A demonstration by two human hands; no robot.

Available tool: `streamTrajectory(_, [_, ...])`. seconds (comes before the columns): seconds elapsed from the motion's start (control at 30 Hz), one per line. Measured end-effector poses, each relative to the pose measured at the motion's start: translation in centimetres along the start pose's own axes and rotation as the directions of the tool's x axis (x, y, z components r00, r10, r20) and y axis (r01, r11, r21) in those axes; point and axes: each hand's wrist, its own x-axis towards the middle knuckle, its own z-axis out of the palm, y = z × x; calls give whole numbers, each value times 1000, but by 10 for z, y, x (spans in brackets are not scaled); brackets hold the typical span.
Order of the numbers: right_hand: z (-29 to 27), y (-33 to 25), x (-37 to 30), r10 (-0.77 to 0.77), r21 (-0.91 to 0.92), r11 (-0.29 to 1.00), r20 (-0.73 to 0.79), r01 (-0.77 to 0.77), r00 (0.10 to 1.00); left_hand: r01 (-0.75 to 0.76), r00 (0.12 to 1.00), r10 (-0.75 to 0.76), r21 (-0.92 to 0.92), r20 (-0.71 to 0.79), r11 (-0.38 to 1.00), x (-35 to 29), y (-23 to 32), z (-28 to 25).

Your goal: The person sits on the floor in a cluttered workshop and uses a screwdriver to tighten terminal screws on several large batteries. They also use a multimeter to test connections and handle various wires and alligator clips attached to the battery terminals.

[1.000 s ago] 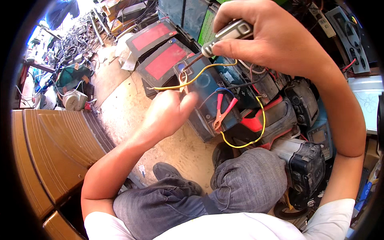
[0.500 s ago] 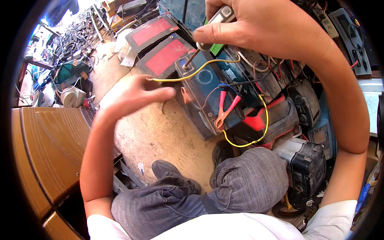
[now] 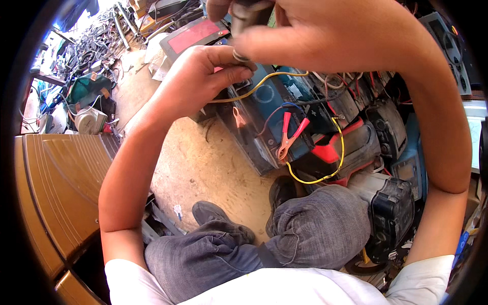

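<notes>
My right hand (image 3: 310, 40) is wrapped round a screwdriver, whose handle (image 3: 249, 14) is smeared by motion. Just beside it, the thumb and forefinger of my left hand (image 3: 203, 76) pinch together at a small metal piece, too hidden to name. Both hands are over the far end of a dark blue battery (image 3: 269, 114). A yellow wire (image 3: 262, 83) passes under my left hand and across the battery top. At the near end, a red-handled clip (image 3: 290, 134) grips the battery. A bare copper-coloured clip (image 3: 239, 117) hangs on its left side.
Another battery with a red label (image 3: 195, 36) stands behind. To the right are a red-and-black machine (image 3: 351, 147), a black-and-silver case (image 3: 391, 208) and tangled wires. A brown cabinet (image 3: 66, 188) stands left, and heaped cables (image 3: 86, 43) lie far left.
My left hand has moved up and right from the yellow wire's end to meet my right hand. The screwdriver has lifted off the battery terminal and shifted left.
</notes>
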Motion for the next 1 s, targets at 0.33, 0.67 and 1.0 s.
streamTrajectory(0.33, [8,26,-6,-266,-221,944,-74,245,961,-97,993,100,51,-61,994,2,-10,-9])
streamTrajectory(0.67, [12,27,-2,-310,-235,934,-159,269,937,20,997,-14,70,-80,997,2,-10,-4])
streamTrajectory(1.0, [1,12,3,10,-67,998,-42,-12,999,-82,995,91,205,-38,975,3,-12,-7])
